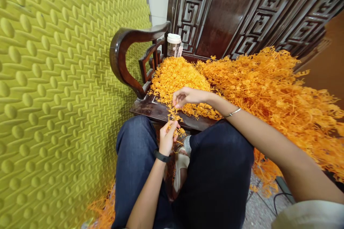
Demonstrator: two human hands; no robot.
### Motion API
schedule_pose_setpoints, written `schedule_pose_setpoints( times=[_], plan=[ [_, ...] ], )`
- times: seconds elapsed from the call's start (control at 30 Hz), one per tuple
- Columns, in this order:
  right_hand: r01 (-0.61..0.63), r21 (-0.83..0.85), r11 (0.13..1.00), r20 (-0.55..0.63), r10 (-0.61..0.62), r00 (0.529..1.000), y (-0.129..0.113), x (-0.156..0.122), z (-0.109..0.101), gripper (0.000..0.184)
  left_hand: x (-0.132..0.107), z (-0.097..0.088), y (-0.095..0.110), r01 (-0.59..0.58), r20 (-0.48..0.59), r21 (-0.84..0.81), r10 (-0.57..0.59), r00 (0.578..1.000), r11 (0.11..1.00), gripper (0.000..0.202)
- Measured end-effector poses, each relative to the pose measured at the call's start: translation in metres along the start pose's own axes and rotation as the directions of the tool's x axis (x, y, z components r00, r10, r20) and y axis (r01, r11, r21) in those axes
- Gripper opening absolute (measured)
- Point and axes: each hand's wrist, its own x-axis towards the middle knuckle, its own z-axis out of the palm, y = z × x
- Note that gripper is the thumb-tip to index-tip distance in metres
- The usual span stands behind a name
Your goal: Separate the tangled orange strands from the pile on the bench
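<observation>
My left hand is closed round a small orange plastic sprig held above my knees. My right hand pinches the top of the same sprig with thumb and fingers, just in front of a heap of small orange plastic pieces on the dark wooden chair seat. A larger mound of orange branching plastic strips spreads across the seat to the right, behind my right forearm. A black band is on my left wrist and a thin silver bangle on my right.
A curved wooden armrest rises at the seat's left. A capped clear jar stands at the back by the carved chair back. Yellow textured foam panels fill the left. More orange pieces lie on the floor.
</observation>
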Motion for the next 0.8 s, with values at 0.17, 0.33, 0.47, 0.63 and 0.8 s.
schedule_pose_setpoints(
  times=[0.17,0.33,0.47,0.63,0.8],
  plan=[
    [-0.054,-0.178,0.982,-0.225,0.013,0.974,0.003,0.002,-0.001,0.006,0.003,0.001,0.001,0.06,0.034,-0.057,-0.058,0.998,0.997,0.028],
    [-0.084,-0.208,0.974,-0.431,-0.014,0.902,0.0,0.011,0.01,0.007,0.007,-0.001,0.009,0.04,-0.042,-0.099,-0.045,0.998,0.994,0.029],
    [-0.093,-0.196,0.976,-0.559,-0.034,0.828,-0.005,0.02,0.02,0.006,0.008,-0.006,0.016,0.006,-0.059,-0.118,-0.013,0.998,0.993,0.028],
    [-0.093,-0.131,0.987,-0.612,-0.007,0.791,-0.013,0.029,0.027,0.005,0.008,-0.013,0.023,-0.026,-0.071,-0.143,0.016,0.997,0.989,0.027],
    [-0.079,-0.051,0.996,-0.62,0.031,0.784,-0.019,0.039,0.028,0.006,0.008,-0.016,0.026,-0.037,-0.099,-0.19,0.018,0.995,0.981,0.026]
  ],
)
